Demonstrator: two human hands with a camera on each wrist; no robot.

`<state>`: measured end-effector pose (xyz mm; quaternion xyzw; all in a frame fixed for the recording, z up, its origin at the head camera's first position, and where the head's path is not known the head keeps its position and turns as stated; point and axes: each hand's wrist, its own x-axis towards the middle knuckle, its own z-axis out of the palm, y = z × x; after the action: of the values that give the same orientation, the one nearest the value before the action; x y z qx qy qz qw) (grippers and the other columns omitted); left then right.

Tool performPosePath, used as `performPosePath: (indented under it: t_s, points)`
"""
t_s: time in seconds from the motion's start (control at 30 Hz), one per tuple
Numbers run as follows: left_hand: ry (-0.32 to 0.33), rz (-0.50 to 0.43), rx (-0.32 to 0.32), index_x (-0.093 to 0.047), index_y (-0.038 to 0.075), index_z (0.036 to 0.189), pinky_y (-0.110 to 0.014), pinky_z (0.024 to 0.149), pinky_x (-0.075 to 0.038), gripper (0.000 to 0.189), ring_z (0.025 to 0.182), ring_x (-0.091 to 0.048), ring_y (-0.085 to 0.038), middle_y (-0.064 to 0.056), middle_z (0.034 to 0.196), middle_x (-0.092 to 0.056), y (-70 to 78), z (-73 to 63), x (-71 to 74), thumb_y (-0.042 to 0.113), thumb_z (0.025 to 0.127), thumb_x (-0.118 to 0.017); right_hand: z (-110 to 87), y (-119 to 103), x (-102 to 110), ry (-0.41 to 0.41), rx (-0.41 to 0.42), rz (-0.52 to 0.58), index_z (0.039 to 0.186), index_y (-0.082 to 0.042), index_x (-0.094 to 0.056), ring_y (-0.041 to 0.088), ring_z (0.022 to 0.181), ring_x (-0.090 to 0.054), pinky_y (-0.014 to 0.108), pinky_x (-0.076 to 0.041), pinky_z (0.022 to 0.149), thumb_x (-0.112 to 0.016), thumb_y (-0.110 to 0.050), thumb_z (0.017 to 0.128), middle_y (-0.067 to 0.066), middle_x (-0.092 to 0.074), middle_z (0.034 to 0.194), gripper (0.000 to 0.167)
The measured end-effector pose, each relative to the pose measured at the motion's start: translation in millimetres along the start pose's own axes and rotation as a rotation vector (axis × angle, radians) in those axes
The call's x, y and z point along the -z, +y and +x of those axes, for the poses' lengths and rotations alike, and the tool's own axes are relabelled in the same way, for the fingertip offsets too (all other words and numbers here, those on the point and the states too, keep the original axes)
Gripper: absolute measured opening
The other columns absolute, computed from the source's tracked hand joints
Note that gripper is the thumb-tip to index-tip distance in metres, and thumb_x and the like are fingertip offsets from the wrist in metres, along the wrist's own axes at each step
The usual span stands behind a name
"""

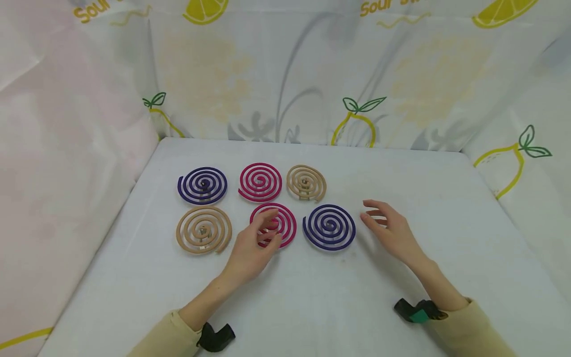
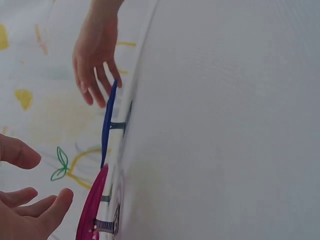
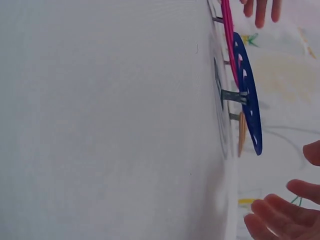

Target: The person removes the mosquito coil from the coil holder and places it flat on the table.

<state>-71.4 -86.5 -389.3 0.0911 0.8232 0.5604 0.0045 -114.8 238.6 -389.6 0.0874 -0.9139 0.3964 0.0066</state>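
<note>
Head view: six flat spiral coils, each a slender rod wound in evenly spaced turns, lie in two rows of three on the left and middle of a white table (image 1: 285,307). Counted by colour, two are dark blue, two magenta and two tan. Far row, left to right: far blue coil (image 1: 204,184), far magenta coil (image 1: 260,181), far tan coil (image 1: 305,182). Near row, left to right: near tan coil (image 1: 203,229), near magenta coil (image 1: 295,225), near blue coil (image 1: 329,224). Right wrist view: the near blue coil appears edge-on, raised off the table on a short grey support (image 3: 232,96).

Two hands are present. The left hand (image 1: 250,250) hovers above the near magenta coil, partly covering it, its fingers loosely bent and the thumb well apart from them. The right hand (image 1: 394,230) hangs just right of the near blue coil, apart from it, fingers relaxed and moderately spread. Two black wrist devices, left (image 1: 216,337) and right (image 1: 410,311), sit by the pale sleeves (image 1: 171,334). A lemon-printed cloth (image 1: 200,74) rises behind the far edge.
</note>
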Motion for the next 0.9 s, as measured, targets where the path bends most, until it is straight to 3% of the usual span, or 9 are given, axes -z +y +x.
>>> performPosePath:
  t_s: [0.17, 0.3, 0.4, 0.5, 0.63, 0.77, 0.9]
  points:
    - [-0.062, -0.044, 0.033, -0.051, 0.006, 0.142, -0.040, 0.098, -0.055, 0.050, 0.117, -0.065, -0.031, -0.015, 0.136, -0.060, 4.4, 3.8, -16.8, 0.005, 0.094, -0.065, 5.6, -1, -2, -0.006, -0.010, 0.021, 0.136, -0.005, -0.057, 0.033, 0.119, -0.062, 0.048, -0.054, 0.098, -0.059, -0.028, 0.102, 0.014, -0.061, 0.136, 0.042]
    - [-0.115, -0.054, 0.059, -0.049, 0.007, 0.143, -0.040, 0.100, -0.054, 0.052, 0.120, -0.063, -0.030, -0.013, 0.140, -0.058, 6.1, 5.5, -29.2, 0.007, 0.094, -0.064, 10.2, 0, -5, -0.024, -0.013, 0.073, 0.133, -0.006, -0.060, 0.031, 0.117, -0.064, 0.022, -0.054, 0.093, -0.060, -0.024, 0.101, 0.013, -0.064, 0.132, 0.037]
    - [-0.173, -0.020, 0.065, -0.047, 0.007, 0.145, -0.041, 0.101, -0.054, 0.053, 0.120, -0.063, -0.029, -0.014, 0.138, -0.058, 5.6, 4.0, -37.8, 0.010, 0.094, -0.064, 13.5, 2, -9, -0.056, -0.037, 0.146, 0.132, -0.005, -0.061, 0.031, 0.117, -0.063, 0.011, -0.048, 0.088, -0.060, -0.020, 0.100, 0.015, -0.065, 0.131, 0.035]
    - [-0.221, 0.022, 0.063, -0.044, 0.007, 0.147, -0.042, 0.100, -0.054, 0.056, 0.120, -0.064, -0.030, -0.015, 0.137, -0.059, 5.5, 0.4, -44.8, 0.014, 0.095, -0.063, 16.1, 3, -13, -0.085, -0.079, 0.209, 0.132, -0.007, -0.062, 0.026, 0.115, -0.064, 0.012, -0.048, 0.087, -0.061, -0.018, 0.099, 0.014, -0.064, 0.132, 0.034]
    - [-0.235, 0.058, 0.060, -0.039, 0.008, 0.150, -0.042, 0.101, -0.053, 0.060, 0.121, -0.064, -0.030, -0.016, 0.144, -0.054, 7.9, -3.3, -50.1, 0.016, 0.095, -0.063, 18.0, 4, -17, -0.108, -0.117, 0.270, 0.131, -0.008, -0.062, 0.012, 0.110, -0.066, 0.014, -0.049, 0.088, -0.062, -0.018, 0.099, 0.013, -0.065, 0.131, 0.034]
    - [-0.250, 0.079, 0.077, -0.034, 0.008, 0.152, -0.043, 0.104, -0.050, 0.064, 0.125, -0.061, -0.031, -0.017, 0.158, -0.037, 10.1, -2.9, -54.4, 0.017, 0.096, -0.062, 18.2, 4, -19, -0.121, -0.123, 0.344, 0.131, -0.003, -0.061, 0.001, 0.101, -0.066, 0.013, -0.051, 0.087, -0.064, -0.015, 0.097, 0.018, -0.064, 0.130, 0.036]
    - [-0.274, 0.068, 0.109, -0.027, 0.007, 0.156, -0.045, 0.108, -0.046, 0.070, 0.131, -0.055, -0.032, -0.017, 0.166, -0.017, 10.3, 0.2, -60.0, 0.019, 0.097, -0.061, 16.9, 4, -21, -0.124, -0.137, 0.399, 0.131, 0.001, -0.060, -0.002, 0.095, -0.066, 0.013, -0.053, 0.085, -0.066, -0.013, 0.096, 0.024, -0.063, 0.130, 0.038]
